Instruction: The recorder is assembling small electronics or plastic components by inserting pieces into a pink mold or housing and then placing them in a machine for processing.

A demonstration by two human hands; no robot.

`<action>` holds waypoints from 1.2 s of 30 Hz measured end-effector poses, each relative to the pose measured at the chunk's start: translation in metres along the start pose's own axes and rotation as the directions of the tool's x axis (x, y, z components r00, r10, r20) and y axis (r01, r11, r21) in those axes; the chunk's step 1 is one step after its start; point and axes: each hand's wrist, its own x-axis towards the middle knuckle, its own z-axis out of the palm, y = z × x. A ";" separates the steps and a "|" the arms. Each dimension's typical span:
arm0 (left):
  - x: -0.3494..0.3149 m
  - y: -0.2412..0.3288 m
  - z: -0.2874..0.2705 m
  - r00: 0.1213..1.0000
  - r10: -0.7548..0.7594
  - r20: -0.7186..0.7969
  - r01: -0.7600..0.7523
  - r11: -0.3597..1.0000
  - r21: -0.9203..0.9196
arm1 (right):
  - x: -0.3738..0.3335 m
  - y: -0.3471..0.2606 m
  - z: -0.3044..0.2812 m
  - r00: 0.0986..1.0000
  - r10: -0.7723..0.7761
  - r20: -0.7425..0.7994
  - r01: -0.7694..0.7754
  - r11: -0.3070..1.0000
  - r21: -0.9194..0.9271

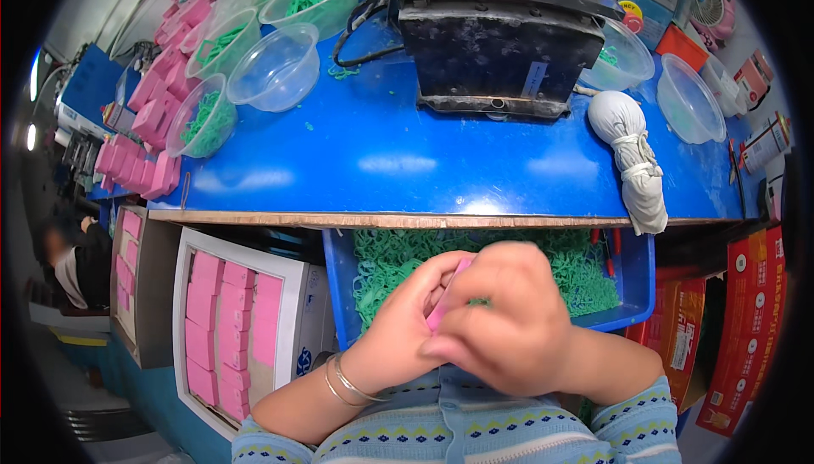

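Observation:
My left hand (405, 318) is closed around a small pink block (437, 315), of which only a narrow strip shows between my hands. Close against it, my right hand (507, 318) is curled with its fingertips pinched together, slightly blurred by motion. A speck of green shows in the gap of the right hand's fingers, but I cannot tell if it is held or lies behind. Both hands are above the near part of a blue tray (346, 290) full of thin green ring-like pieces (392, 259). Red-handled tools (607, 252) rest in its right end.
On the blue table (339, 155) stand a black machine (496, 61), a white cloth bundle (632, 159) and clear plastic bowls (275, 67), some with green pieces. Pink blocks (136, 163) are stacked left. An open box (292, 311) holds more. Red cartons (738, 337) stand right; a person (72, 265) is far left.

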 end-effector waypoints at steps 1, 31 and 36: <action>0.001 -0.001 0.002 0.997 0.072 -0.011 -0.073 0.997 -0.022 | -0.002 -0.001 0.004 0.994 -0.108 -0.008 0.107 0.991 -0.077; 0.008 0.018 -0.011 0.905 0.277 -0.322 -0.370 0.886 -0.280 | -0.023 0.004 -0.008 0.739 0.635 -0.224 -0.195 0.520 0.832; 0.041 0.021 -0.046 0.770 0.588 -0.247 -0.202 0.592 0.780 | -0.026 0.009 -0.009 0.734 0.644 -0.214 -0.220 0.525 0.822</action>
